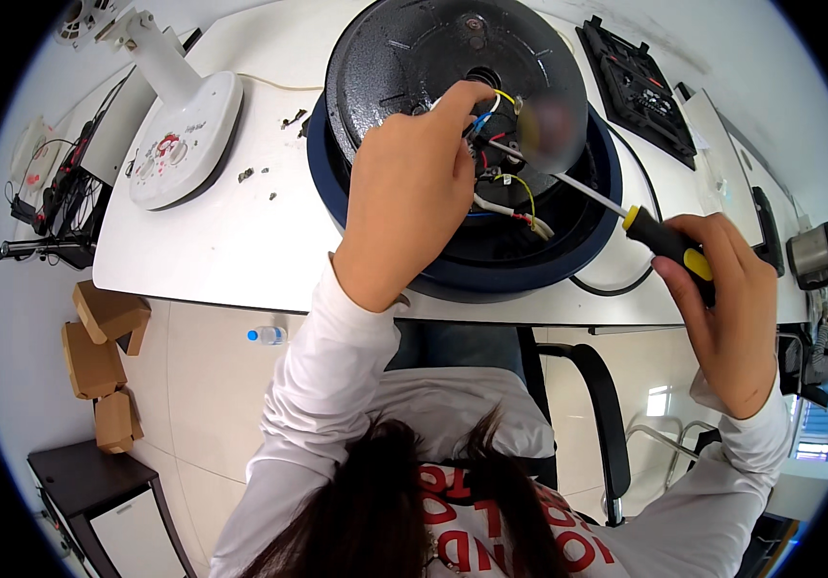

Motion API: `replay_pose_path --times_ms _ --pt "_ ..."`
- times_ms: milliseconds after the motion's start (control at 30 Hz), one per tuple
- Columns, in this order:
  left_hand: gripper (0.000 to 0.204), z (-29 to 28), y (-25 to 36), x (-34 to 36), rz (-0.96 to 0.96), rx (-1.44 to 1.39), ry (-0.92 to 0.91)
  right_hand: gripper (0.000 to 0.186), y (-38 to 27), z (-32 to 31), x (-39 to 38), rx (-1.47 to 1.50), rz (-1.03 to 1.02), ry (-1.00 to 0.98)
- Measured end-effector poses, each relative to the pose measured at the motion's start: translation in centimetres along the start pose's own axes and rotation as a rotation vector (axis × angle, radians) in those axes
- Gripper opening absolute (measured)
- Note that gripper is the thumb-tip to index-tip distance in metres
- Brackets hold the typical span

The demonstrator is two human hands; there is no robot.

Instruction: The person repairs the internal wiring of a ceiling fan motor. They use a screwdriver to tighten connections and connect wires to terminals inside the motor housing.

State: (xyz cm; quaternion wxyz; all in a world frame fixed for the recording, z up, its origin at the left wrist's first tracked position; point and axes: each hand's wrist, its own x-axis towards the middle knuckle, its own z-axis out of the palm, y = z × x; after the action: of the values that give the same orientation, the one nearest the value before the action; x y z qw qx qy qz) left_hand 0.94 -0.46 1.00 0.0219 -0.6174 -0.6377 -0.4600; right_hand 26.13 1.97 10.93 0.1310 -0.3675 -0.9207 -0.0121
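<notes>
On the white table, a round dark-blue appliance housing [587,241] stands with a black round plate [385,77] tilted up over it. Coloured wires [530,226] and small terminals show in the gap between them. My right hand [722,289] grips a black-and-yellow screwdriver [669,241], its shaft pointing left into the wiring. At the plate's front edge, my left hand [409,188] is closed by the wires, fingers curled; what it pinches is hidden. A blurred, see-through round patch covers part of the plate's right side.
A white appliance base [187,144] with knobs stands at left, near dark crumbs [245,175]. A black tool case [636,91] lies open at back right. A black cable [650,183] curves beside the housing. Cardboard boxes [96,352] and a bottle [267,335] are on the floor.
</notes>
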Motion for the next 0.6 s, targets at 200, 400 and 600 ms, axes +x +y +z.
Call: replay_pose_path --times_ms 200,400,600 --pt "0.041 0.4 0.3 -0.3 0.021 0.038 0.031 0.054 1.3 -0.4 0.1 0.52 0.101 -0.247" --pt "0.039 -0.1 0.2 -0.5 -0.001 0.003 0.007 0.034 0.4 0.4 -0.3 0.04 -0.101 0.068" --pt "0.039 -0.2 0.6 -0.5 0.003 -0.009 0.009 0.021 0.9 -0.3 0.6 0.518 0.369 -0.47"
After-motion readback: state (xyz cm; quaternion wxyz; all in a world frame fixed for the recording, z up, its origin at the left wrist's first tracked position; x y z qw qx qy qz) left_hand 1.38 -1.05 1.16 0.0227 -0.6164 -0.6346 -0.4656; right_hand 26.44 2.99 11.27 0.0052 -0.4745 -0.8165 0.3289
